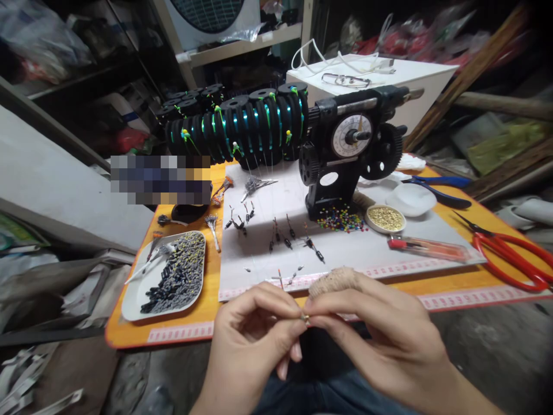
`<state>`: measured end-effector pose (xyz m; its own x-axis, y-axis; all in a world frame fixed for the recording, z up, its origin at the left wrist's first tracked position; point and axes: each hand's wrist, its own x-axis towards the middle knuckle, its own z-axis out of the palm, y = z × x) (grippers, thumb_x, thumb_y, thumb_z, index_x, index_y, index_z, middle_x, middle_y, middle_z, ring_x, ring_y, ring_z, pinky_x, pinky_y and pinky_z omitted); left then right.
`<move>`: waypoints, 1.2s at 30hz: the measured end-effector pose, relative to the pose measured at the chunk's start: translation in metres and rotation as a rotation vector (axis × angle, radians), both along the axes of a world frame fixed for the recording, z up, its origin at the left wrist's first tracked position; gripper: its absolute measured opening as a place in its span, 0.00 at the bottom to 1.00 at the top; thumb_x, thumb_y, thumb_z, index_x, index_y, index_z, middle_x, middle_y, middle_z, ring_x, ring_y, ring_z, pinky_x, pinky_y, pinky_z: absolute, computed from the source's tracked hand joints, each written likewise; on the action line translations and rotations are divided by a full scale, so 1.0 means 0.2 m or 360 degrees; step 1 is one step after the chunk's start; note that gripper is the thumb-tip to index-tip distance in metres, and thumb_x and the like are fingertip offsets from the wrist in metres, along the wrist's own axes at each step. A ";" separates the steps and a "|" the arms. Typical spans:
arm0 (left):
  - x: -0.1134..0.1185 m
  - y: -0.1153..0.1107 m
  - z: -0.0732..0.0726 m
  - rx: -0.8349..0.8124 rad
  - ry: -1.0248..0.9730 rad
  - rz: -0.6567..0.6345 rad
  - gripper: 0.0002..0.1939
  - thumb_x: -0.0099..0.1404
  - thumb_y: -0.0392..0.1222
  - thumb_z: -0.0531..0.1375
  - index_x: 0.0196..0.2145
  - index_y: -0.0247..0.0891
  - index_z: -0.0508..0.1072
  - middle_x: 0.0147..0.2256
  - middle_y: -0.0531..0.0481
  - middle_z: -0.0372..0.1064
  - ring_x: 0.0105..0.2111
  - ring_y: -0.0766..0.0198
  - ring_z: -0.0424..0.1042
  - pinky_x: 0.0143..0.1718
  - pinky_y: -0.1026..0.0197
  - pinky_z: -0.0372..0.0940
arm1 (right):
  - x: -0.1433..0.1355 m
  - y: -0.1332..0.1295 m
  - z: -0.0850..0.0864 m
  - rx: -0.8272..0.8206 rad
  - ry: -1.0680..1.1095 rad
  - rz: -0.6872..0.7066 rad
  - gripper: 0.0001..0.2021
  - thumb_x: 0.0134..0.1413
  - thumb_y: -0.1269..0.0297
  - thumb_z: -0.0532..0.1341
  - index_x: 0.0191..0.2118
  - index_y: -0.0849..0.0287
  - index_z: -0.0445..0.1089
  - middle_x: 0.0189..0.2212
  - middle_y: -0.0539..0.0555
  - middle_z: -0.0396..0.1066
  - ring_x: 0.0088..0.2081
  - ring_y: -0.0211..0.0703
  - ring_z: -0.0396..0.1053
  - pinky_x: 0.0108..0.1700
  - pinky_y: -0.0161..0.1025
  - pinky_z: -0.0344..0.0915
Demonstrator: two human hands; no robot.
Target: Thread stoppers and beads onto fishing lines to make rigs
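My left hand (259, 340) and my right hand (375, 334) meet at the front edge of the table, thumbs and forefingers pinched together. Between the fingertips is a tiny, partly hidden piece with a yellowish, shiny spot (306, 318). One finger of my right hand wears a beige wrapping (334, 281). Just beyond the hands, small grey and orange-tipped parts (280, 278) lie on the white board (246, 271). Farther back on it are black weights with thin stems (287, 243) and a heap of coloured beads (341, 220).
A black geared machine with a dial (352, 135) carries dark spools wound with green-blue line (242, 127). On the left sits a white tray (129, 302) of grey and black pieces. To the right are a dish of gold beads (386, 219), a cutter (427, 249), red-handled scissors (510, 248) and blue pliers (444, 187).
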<state>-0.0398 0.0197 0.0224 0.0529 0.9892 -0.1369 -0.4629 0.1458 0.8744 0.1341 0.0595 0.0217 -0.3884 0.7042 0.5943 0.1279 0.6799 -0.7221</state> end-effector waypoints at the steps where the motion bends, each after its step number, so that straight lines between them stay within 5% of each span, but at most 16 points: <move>1: 0.00 0.00 0.00 -0.0020 -0.0001 0.0014 0.04 0.59 0.34 0.71 0.29 0.39 0.81 0.31 0.54 0.72 0.19 0.77 0.71 0.15 0.80 0.62 | 0.00 0.00 0.00 -0.0051 -0.0007 0.0024 0.12 0.58 0.81 0.62 0.42 0.58 0.74 0.32 0.52 0.75 0.34 0.37 0.75 0.34 0.32 0.73; 8: -0.03 0.05 -0.02 0.0171 0.0401 -0.0037 0.04 0.61 0.34 0.70 0.31 0.42 0.82 0.30 0.53 0.75 0.21 0.74 0.71 0.16 0.76 0.64 | 0.01 0.03 0.00 -0.0111 -0.0117 0.0018 0.10 0.54 0.80 0.61 0.37 0.57 0.70 0.30 0.50 0.70 0.30 0.36 0.70 0.29 0.32 0.68; 14: -0.08 0.06 -0.10 0.1159 0.1595 0.0269 0.14 0.64 0.25 0.65 0.42 0.40 0.81 0.46 0.44 0.78 0.41 0.63 0.79 0.42 0.66 0.74 | -0.01 0.04 -0.07 0.0010 -0.0265 -0.0173 0.09 0.53 0.81 0.59 0.33 0.59 0.65 0.27 0.50 0.65 0.29 0.37 0.65 0.29 0.34 0.63; 17: -0.09 0.07 -0.11 0.1400 0.1970 0.0334 0.12 0.64 0.25 0.64 0.43 0.36 0.79 0.43 0.44 0.76 0.37 0.64 0.75 0.38 0.64 0.71 | -0.01 0.07 -0.11 0.0203 -0.0347 -0.0286 0.08 0.55 0.81 0.59 0.35 0.61 0.66 0.28 0.52 0.67 0.31 0.39 0.64 0.32 0.38 0.64; 21: -0.06 0.11 -0.10 0.1232 0.2248 0.0332 0.07 0.62 0.26 0.64 0.36 0.35 0.78 0.34 0.47 0.72 0.36 0.59 0.68 0.37 0.57 0.67 | 0.01 0.10 -0.13 0.0322 -0.0484 -0.0339 0.07 0.56 0.82 0.61 0.35 0.63 0.69 0.31 0.55 0.70 0.36 0.43 0.62 0.39 0.42 0.64; 29: -0.04 0.15 -0.09 0.0848 0.2194 0.0170 0.05 0.62 0.29 0.63 0.34 0.37 0.76 0.40 0.45 0.68 0.45 0.54 0.63 0.46 0.52 0.63 | 0.02 0.11 -0.15 0.0309 -0.0641 -0.0424 0.05 0.57 0.80 0.62 0.35 0.65 0.73 0.35 0.58 0.68 0.42 0.48 0.62 0.46 0.44 0.61; 36: -0.04 0.16 -0.07 0.0781 0.2088 0.0077 0.05 0.63 0.31 0.64 0.34 0.39 0.79 0.40 0.45 0.66 0.46 0.53 0.62 0.47 0.51 0.64 | 0.03 0.11 -0.16 0.0314 -0.0717 -0.0479 0.05 0.58 0.78 0.62 0.34 0.63 0.72 0.35 0.56 0.68 0.41 0.48 0.63 0.45 0.45 0.60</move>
